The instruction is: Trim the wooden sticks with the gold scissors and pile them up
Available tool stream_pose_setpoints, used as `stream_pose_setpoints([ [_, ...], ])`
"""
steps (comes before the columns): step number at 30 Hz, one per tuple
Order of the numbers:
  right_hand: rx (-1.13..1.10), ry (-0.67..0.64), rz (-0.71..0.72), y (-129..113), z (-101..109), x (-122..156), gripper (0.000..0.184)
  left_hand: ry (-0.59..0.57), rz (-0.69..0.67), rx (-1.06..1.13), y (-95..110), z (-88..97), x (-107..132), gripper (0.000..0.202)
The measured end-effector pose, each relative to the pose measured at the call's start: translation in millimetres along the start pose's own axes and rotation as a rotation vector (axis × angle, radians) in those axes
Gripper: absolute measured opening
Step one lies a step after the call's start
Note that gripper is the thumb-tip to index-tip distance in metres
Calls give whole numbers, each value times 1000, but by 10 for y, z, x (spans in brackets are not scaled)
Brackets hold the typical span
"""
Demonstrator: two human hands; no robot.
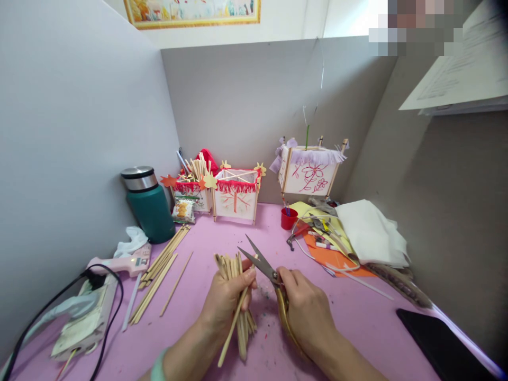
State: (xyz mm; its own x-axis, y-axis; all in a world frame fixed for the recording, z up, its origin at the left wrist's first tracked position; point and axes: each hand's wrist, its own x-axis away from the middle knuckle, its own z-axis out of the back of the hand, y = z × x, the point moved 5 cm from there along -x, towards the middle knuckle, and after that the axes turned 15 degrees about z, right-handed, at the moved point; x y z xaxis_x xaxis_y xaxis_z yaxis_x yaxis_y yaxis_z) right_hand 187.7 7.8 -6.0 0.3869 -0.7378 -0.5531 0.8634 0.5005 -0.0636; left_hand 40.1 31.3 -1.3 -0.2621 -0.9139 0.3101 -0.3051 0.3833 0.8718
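Left fingers (245,283) are clenched tight round a bundle of wooden craft sticks (232,267), while right fingers (288,278) grip gold-handled scissors (264,267), blades open just beside the sticks, above the pink desk (214,238).

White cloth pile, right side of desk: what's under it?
The white cloth overlaps yellow paper at its left edge and orange paper at its near edge. What lies beneath its middle is covered, so cannot be seen.

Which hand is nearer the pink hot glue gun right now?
Left. The left hand, holding a bundle of wooden sticks, is to the right of the pink hot glue gun. The right hand, holding scissors, is farther right, beyond the left hand.
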Motion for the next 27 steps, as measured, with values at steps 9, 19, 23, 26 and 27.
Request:
stream_pose_setpoints([
  [9, 51, 3, 21, -32, -32, 17, 42, 20, -29, -23, 8, -3, -8, 25],
  [19, 41, -55, -19, -38, -14, -16, 16, -5, -29, -73, 7, 4, -4, 26],
  [23, 33, -34, -25, -8, -17, -21, 6, -15, -25, -42, 20, -4, 9, 25],
  [26, 25, -34, -17, 3, -22, -17, 5, -25, -25, -23, 23, 1, 6, 25],
  [27, 24, -37, -15, 3, -22, -16, 5, -26, -24, -14, 21, 8, 1, 26],
])
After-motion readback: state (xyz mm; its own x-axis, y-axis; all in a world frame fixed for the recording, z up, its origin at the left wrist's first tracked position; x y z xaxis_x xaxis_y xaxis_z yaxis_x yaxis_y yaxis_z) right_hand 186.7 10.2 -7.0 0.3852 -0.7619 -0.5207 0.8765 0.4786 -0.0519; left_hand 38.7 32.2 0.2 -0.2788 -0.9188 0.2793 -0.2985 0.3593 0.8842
